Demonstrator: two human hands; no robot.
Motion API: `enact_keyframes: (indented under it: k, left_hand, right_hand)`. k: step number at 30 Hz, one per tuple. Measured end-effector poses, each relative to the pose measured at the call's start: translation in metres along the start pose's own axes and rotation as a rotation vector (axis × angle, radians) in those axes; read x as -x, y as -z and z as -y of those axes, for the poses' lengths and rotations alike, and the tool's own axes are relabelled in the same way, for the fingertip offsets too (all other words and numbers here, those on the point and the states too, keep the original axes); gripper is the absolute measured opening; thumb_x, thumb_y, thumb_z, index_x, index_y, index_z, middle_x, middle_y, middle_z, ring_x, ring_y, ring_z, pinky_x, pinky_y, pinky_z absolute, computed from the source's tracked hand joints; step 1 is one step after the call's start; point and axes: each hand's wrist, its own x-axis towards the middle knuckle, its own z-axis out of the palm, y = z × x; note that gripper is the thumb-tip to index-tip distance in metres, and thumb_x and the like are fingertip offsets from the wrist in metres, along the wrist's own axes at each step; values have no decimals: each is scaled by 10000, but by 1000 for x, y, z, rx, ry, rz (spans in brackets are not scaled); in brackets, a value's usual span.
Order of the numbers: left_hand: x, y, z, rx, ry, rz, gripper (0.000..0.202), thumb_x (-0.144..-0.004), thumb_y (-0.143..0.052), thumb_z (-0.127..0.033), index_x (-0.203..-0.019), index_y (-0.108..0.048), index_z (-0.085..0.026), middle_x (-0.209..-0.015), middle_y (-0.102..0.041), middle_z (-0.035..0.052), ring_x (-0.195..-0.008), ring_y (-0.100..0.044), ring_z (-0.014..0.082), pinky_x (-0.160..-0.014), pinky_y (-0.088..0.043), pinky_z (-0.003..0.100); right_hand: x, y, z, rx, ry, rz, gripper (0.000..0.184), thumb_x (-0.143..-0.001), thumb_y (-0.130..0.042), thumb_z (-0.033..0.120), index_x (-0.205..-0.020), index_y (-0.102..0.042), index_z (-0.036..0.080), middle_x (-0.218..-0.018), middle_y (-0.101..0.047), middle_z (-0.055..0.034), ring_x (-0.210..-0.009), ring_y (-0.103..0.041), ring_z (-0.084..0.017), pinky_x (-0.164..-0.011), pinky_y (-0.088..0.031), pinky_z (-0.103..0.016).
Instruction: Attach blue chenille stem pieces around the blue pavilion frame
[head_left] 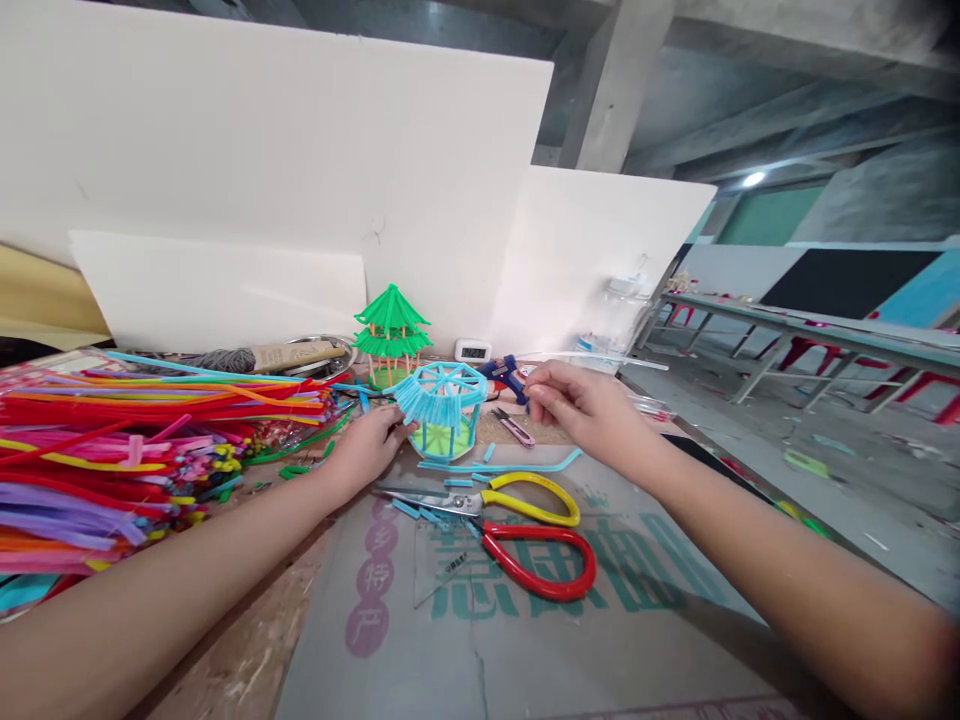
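Note:
A small light-blue pavilion model (444,410) of pipe cleaners, with a green base and a partly covered roof, stands in the middle. My left hand (373,440) grips its left side, thumb and fingers closed at the roof's lower edge. To the right, my right hand (574,400) is raised with fingers pinched together; whatever is between them is too small to make out. Close beside those fingers sits a dark blue glue gun (510,375). Large scissors (457,503) with one yellow and one red handle lie in front of the model, among short cut blue pieces (406,508).
Bundles of coloured pipe cleaners (150,400) fill the left side. Behind stand a green tiered pavilion (392,340) and a small digital clock (473,350). Pink thread snips (514,428) and a long blue strip (510,466) lie near the model. A clear set square (442,575) rests under the scissors.

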Motion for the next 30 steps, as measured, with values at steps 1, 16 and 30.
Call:
enact_keyframes:
  k: [1, 16, 30]
  left_hand:
    - [0, 0, 0, -1, -3, -1, 300, -943, -424, -393, -813, -590, -181, -862, -654, 90, -832, -612, 256, -739, -436, 340]
    - [3, 5, -6, 17, -13, -7, 225, -920, -472, -320, -885, -638, -173, -866, -678, 69, -801, -609, 210, -703, -442, 297]
    - [1, 4, -5, 30, -40, -1, 226, -918, -481, -309, -941, -658, -170, -879, -681, 67, -800, -610, 211, -718, -457, 304]
  right_hand:
    - [0, 1, 0, 10, 24, -1, 195, -925, -421, 217, -792, -563, 194, -645, -618, 4, -567, -534, -128, -583, -398, -253]
    - [-4, -29, 5, 15, 174, -47, 218, -951, -486, 295, -878, -661, 187, -848, -688, -63, -786, -598, -185, -726, -427, -298]
    - [-62, -23, 7, 35, 18, 274, 256, -847, -631, 396, -938, -775, 204, -955, -696, -56, -824, -628, -180, -718, -431, -272]
